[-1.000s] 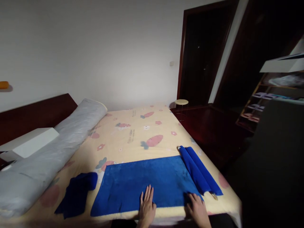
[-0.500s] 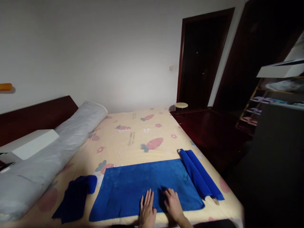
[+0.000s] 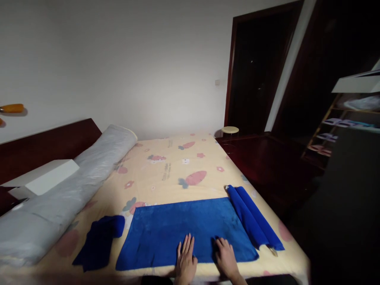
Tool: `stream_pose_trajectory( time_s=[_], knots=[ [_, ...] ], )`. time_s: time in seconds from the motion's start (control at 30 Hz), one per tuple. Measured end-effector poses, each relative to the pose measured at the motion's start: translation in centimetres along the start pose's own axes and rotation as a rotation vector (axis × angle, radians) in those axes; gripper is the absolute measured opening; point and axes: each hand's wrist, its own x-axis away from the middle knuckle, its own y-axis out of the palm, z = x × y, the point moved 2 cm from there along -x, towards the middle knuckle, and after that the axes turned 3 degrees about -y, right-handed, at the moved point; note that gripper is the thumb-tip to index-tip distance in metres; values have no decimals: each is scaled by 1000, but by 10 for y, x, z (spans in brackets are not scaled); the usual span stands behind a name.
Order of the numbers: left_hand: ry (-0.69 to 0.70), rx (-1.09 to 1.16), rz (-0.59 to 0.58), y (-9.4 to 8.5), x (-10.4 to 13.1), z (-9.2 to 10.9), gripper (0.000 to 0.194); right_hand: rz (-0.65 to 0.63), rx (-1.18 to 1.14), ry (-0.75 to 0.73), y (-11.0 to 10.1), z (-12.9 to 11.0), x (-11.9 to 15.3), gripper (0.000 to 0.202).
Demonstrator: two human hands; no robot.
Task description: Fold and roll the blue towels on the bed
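A blue cloth (image 3: 166, 229) lies spread flat near the front edge of the bed. My left hand (image 3: 186, 259) rests on its front edge, fingers stretched out, holding nothing. To the right, my right hand (image 3: 226, 256) touches the same cloth with bent fingers; nothing shows in it. Beside the cloth's right edge lie two blue rolls (image 3: 252, 217), side by side. On the left is a crumpled dark blue cloth (image 3: 97, 241), apart from the flat one.
A long grey roll (image 3: 74, 190) runs along the headboard (image 3: 53, 138), with a white box (image 3: 44, 178) by it. Patterned bedding (image 3: 166, 174) covers the bed. Beyond stand a stool (image 3: 230, 130) and, at right, a shoe rack (image 3: 335, 122).
My right hand has slid to the right across the cloth, away from my left hand. My left hand stays on the front edge. The view has shifted slightly.
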Motion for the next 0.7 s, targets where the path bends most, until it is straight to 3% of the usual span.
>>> stream_pose_trajectory(
  time_s=[0.17,0.33,0.43,0.6,0.7],
  knots=[
    [-122,-41,135,8,0,-12,83,99,87,86,1,59,11,33],
    [-367,-206,229,-13,0,-47,71,128,73,88,-1,77,14,29],
    [-482,-269,236,-33,5,-91,65,139,54,102,-3,74,13,28],
    [-694,-229,193,-62,25,-187,59,111,25,103,-9,69,13,31],
    [-743,-255,184,-79,37,-237,58,84,28,106,-13,67,12,33]
  ],
)
